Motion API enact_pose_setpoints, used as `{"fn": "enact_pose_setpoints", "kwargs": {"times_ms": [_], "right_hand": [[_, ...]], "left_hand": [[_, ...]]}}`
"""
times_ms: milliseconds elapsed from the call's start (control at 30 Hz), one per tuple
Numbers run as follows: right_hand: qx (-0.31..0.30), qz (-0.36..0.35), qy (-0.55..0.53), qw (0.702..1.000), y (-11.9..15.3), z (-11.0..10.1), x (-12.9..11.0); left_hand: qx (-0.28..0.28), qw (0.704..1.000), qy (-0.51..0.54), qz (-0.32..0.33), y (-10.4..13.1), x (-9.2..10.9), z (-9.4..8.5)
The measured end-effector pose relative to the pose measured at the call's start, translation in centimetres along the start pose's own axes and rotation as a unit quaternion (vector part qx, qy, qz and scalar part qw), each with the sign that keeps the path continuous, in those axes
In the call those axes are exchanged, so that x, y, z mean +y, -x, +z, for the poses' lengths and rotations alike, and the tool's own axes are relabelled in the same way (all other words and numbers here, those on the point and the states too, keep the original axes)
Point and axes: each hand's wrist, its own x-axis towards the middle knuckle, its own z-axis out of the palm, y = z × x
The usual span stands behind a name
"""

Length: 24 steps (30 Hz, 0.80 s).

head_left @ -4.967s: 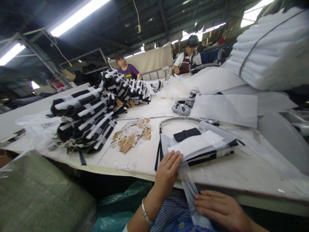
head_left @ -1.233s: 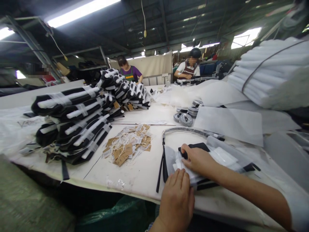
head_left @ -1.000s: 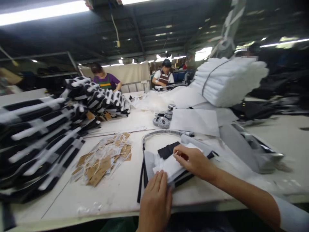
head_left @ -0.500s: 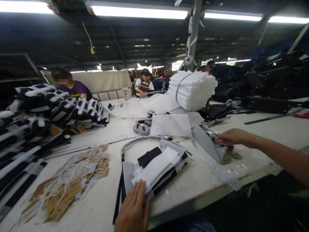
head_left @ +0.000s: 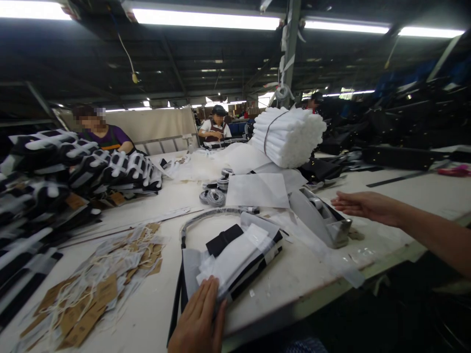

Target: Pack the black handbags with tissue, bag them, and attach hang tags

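My left hand (head_left: 201,316) rests flat on the near end of a black bag (head_left: 253,272) wrapped in white paper (head_left: 235,257). A black strap piece (head_left: 224,239) lies on the bag, and a plastic-wrapped handle (head_left: 206,214) arcs behind it. To the right, my right hand (head_left: 368,206) hovers beside a tape dispenser (head_left: 333,223), fingers extended and apart from it, with no object visible in them. A translucent sheet (head_left: 309,215) leans along the dispenser's left side.
Tan tags with strings (head_left: 91,299) lie left on the white table (head_left: 147,304). Wrapped black bags (head_left: 84,162) are piled behind them. Coiled straps (head_left: 213,197), a white sheet (head_left: 257,191) and a tied white bundle (head_left: 287,137) stand further back. People work across the table.
My right hand has come away from the tape dispenser and its fingers have straightened. My left hand stays on the wrapped bag. The view has shifted slightly.
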Motion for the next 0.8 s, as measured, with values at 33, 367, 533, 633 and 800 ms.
{"fn": "enact_pose_setpoints", "kwargs": {"times_ms": [33,367,533,633,800], "right_hand": [[-0.046,0.041,-0.025,0.998,0.6,-0.7,0.0],[-0.225,0.199,-0.247,0.921,7.6,-2.4,7.2],[-0.193,0.17,-0.23,0.938,8.7,-1.0,8.8],[-0.163,0.13,-0.218,0.954,9.2,-0.2,8.5],[-0.102,0.145,-0.174,0.969,9.8,0.8,8.1]], "left_hand": [[-0.001,1.0,0.0,-0.001,0.0,0.0,0.0],[0.01,1.0,0.013,0.013,-0.1,-0.3,0.1],[0.004,1.0,0.007,0.016,-0.2,-0.5,0.0],[0.002,1.0,0.004,0.024,-0.2,-0.6,0.0],[0.013,1.0,0.019,0.017,-0.3,-0.6,0.0]]}}
